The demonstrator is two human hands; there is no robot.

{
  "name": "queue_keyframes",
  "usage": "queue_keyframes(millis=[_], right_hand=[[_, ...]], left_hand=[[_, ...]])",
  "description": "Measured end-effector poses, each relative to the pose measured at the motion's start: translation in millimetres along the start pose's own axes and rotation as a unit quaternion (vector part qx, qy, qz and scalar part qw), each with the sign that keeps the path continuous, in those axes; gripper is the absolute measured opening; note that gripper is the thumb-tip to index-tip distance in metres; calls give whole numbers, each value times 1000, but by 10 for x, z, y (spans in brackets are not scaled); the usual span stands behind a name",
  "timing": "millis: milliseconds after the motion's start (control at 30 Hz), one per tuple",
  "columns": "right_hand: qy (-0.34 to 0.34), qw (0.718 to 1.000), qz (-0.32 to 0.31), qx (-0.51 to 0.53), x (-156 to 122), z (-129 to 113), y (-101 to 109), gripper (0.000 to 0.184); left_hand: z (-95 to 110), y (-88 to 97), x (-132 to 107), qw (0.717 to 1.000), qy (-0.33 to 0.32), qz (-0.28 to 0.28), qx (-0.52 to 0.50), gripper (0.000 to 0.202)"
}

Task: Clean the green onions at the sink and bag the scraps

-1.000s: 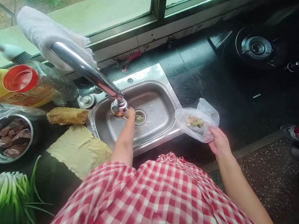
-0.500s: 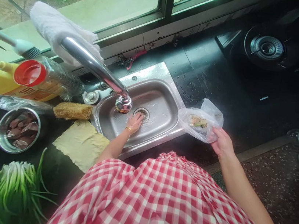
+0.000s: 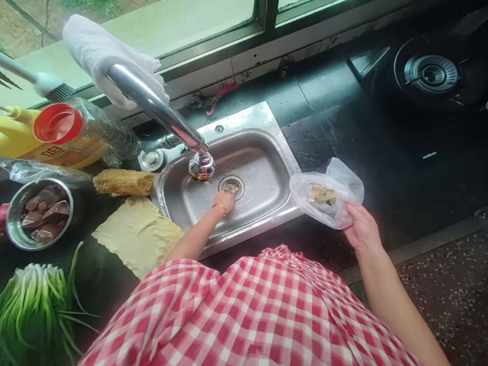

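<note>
My left hand (image 3: 224, 200) is down in the steel sink (image 3: 267, 174), at the near edge of the drain strainer (image 3: 232, 186). Its fingers are curled together, and what they hold, if anything, is hidden. Some bits of scrap show in the strainer. Over the sink's right edge, my right hand (image 3: 361, 225) grips a clear plastic bag (image 3: 346, 190) by its side. The bag's mouth is spread, and brownish and greenish scraps (image 3: 324, 195) lie inside. Above the sink hangs the chrome faucet (image 3: 158, 109), draped with a white cloth (image 3: 103, 54).
Left of the sink are a loofah (image 3: 122, 182), a pale cloth (image 3: 139, 235), a metal bowl (image 3: 12, 217) of dark reddish chunks, green onions (image 3: 34, 305), and a yellow jug (image 3: 1, 133). A gas burner (image 3: 432, 73) is at the back right.
My left hand has drawn back slightly from the drain, and its fingers have gone from spread over the strainer to curled in. My right hand still holds the bag in nearly the same place.
</note>
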State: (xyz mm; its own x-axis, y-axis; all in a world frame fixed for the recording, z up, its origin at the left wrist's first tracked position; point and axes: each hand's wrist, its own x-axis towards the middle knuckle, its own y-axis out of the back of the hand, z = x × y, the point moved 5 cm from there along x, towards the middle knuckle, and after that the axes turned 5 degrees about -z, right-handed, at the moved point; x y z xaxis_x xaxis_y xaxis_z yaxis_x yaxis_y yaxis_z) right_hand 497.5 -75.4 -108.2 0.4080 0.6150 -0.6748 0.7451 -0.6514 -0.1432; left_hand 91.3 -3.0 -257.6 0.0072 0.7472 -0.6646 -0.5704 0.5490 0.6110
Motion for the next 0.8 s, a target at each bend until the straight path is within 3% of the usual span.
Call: queue_keyframes(millis=[100,200,433,533,667,800], right_hand=[[6,1000,1,1,0,-19,-6,25],[13,1000,4,4,-3,-41,-8,24],[14,1000,-11,7,-5,-23,-25,24],[21,1000,-13,3,-15,-60,-34,23],[45,999,-18,-5,-51,-165,-83,24],[67,997,-33,-29,-42,-215,-176,29]], left_hand=[[93,-78,62,993,-21,-41,111,9],[170,-107,42,982,-30,-53,178,16],[188,72,-258,946,-115,4,303,33],[289,208,-311,937,-129,18,325,38],[713,431,-522,926,-176,44,331,39],[1420,594,-908,914,-263,45,306,40]])
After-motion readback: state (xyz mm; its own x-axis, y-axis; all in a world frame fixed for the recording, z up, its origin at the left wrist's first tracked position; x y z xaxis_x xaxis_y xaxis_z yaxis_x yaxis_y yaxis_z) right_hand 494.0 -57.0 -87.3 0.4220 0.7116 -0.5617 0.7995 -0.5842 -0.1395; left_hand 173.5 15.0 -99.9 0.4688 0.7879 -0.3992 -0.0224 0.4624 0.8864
